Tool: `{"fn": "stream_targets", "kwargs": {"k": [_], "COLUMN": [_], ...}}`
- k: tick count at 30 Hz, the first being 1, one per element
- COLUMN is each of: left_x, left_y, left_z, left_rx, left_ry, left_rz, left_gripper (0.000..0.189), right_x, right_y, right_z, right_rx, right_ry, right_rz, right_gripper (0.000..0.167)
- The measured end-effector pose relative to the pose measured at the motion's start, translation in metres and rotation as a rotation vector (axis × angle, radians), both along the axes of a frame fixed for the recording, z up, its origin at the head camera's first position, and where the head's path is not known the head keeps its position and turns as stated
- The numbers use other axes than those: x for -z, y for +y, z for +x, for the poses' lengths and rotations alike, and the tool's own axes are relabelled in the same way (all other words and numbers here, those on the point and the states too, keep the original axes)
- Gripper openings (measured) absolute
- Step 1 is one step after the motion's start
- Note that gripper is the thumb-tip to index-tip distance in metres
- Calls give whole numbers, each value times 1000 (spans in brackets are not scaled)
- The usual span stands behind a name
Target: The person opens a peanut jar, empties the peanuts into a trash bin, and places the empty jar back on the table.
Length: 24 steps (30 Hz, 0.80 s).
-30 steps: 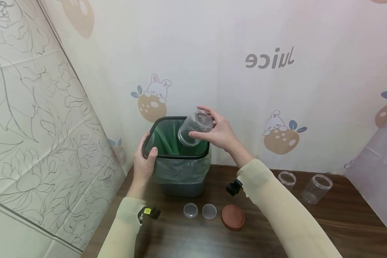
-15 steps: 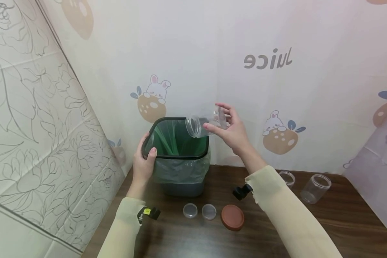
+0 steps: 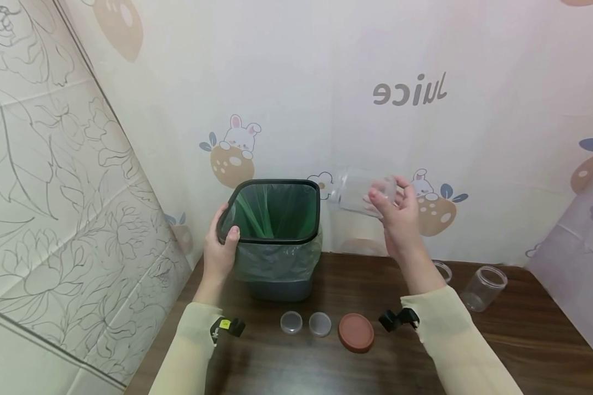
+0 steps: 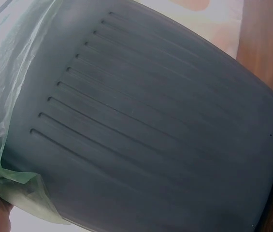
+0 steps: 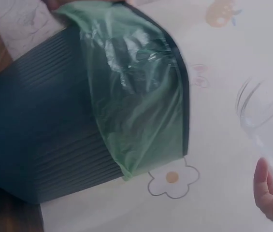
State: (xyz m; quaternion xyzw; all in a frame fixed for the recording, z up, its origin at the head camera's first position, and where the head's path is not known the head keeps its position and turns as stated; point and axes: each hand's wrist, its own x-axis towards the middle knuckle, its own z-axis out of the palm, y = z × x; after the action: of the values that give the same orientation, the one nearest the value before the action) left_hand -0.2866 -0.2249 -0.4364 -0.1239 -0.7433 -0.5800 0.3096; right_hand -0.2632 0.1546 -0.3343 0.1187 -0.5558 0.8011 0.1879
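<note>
A dark grey trash bin (image 3: 277, 289) lined with a green plastic bag (image 3: 277, 259) stands toward the back left of the table. My left hand (image 3: 221, 247) grips the left side of its black rim, thumb over the front. In the left wrist view the ribbed side of the bin (image 4: 150, 116) takes up most of the frame. To the right of the bin, my right hand (image 3: 400, 214) holds a clear plastic jar (image 3: 358, 192) by its base end, raised above the table. The jar lies sideways, its mouth toward the bin, and also shows in the right wrist view.
On the wooden table (image 3: 262, 362), two clear lids (image 3: 291, 322) and a reddish-brown round lid (image 3: 356, 332) lie in front of the bin. Two more clear jars stand at the right, one jar (image 3: 484, 289) in plain sight, the other partly behind the right forearm. A patterned curtain (image 3: 286, 71) hangs behind.
My right hand has carried the jar away from over the bin to the right, tipping it from mouth-down to sideways. The left hand has stayed on the rim.
</note>
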Motion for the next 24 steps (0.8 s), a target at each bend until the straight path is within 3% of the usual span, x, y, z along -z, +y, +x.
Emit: {"fn": "stream_targets", "kwargs": {"k": [7, 15, 24], "left_x": [-2, -4, -1], "left_y": [2, 3, 3], "left_z": [2, 4, 1], "left_rx": [-21, -18, -14], "left_ry": [-11, -22, -6], "left_rz": [-13, -12, -5], "left_gripper": [70, 72, 70], "right_x": [9, 29, 50], "right_y": [18, 29, 35], "right_z": [18, 28, 31], "right_rx": [62, 52, -13], "right_ry": [-86, -234, -294], "right_rz": [-20, -40, -59], "right_gripper": [54, 61, 44]}}
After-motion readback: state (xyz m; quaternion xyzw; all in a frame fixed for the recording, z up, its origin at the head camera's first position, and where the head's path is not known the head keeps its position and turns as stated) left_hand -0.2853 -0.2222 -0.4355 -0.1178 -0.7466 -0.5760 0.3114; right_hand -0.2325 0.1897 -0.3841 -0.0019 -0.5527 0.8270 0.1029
